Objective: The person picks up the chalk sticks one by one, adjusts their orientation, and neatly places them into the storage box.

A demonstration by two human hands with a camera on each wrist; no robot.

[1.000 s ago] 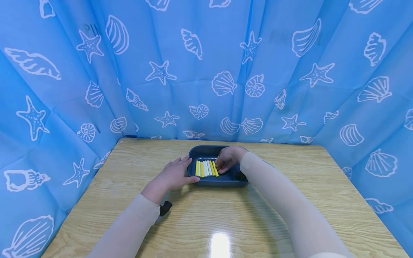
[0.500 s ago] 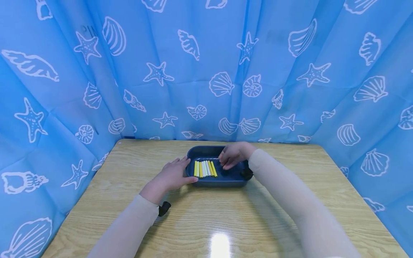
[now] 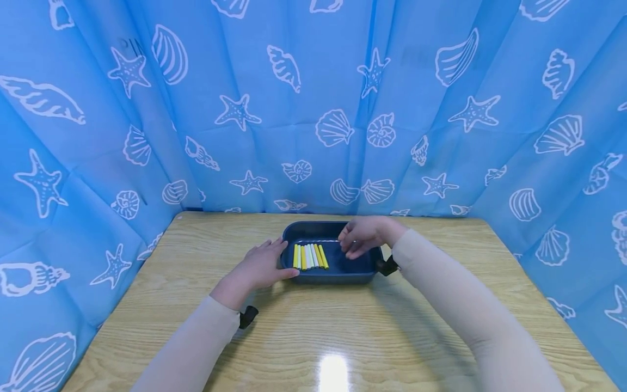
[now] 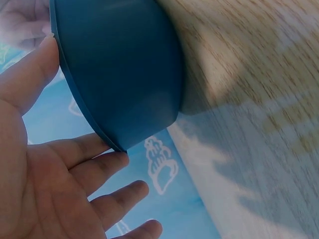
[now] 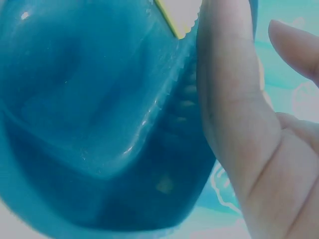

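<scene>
A dark blue tub (image 3: 338, 279) with raised walls stands on the table. Lined up side by side on the left part of its floor are several yellow and white chalk sticks (image 3: 311, 257). My left hand (image 3: 262, 265) touches the tub's left end; in the left wrist view its thumb and index fingertips (image 4: 117, 157) rest at the tub's rim (image 4: 82, 107), the fingers fairly straight. Over the right half of the tub hovers my right hand (image 3: 364, 235), fingers loosely bent and nothing in them. The right wrist view shows its thumb apart from the fingers, with a yellow chalk edge beyond.
The tub sits near the far edge of a light wooden table (image 3: 294, 337). A blue curtain (image 3: 303, 136) with white shell and starfish prints hangs behind and at both sides. Each wrist has a black strap piece, such as the left one (image 3: 248, 317).
My right hand has drawn away from the right end of the chalk row, rightward and up over the tub. My left hand has stayed at the tub's left end.
</scene>
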